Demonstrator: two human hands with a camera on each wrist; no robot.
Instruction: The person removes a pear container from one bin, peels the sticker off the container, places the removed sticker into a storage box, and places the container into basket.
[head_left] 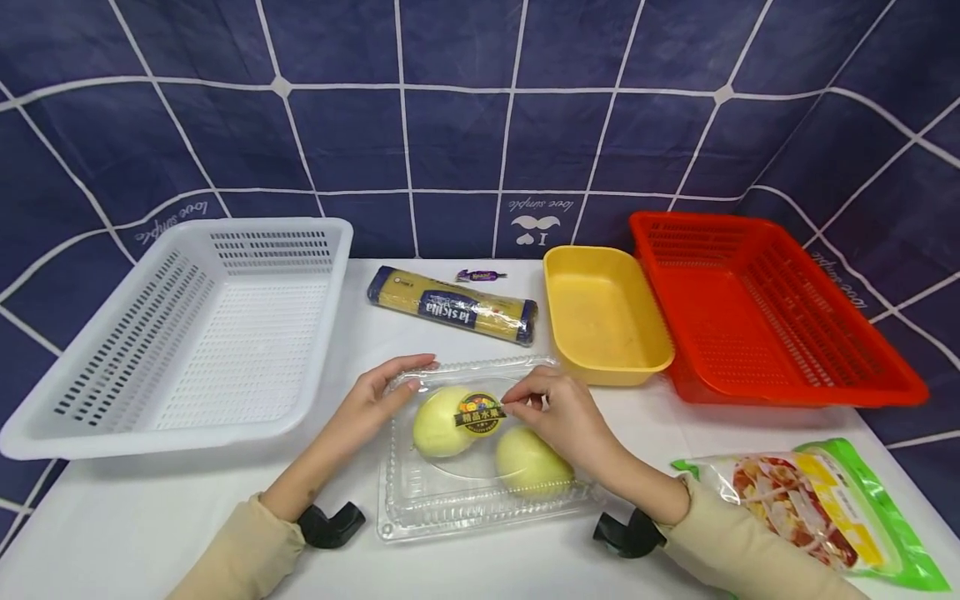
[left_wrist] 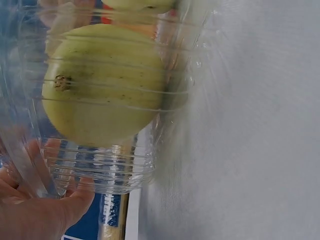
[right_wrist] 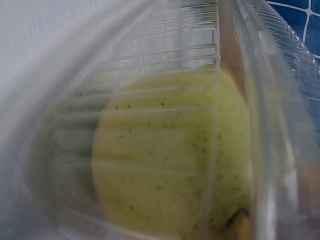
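Observation:
A clear plastic clamshell box lies on the white table near the front and holds two pale yellow-green round fruits. A round dark sticker sits on its lid. My left hand rests on the box's far left corner, fingers stretched along the lid. My right hand pinches at the sticker's right edge with curled fingers. In the left wrist view one fruit shows through the ribbed box wall, with my left hand against it. The right wrist view shows a speckled fruit behind the box's plastic.
A white slotted basket stands at the left. Behind the box lie a spaghetti pack and a small purple candy. A yellow tub and a red basket stand at the right, with a green snack bag in front of them.

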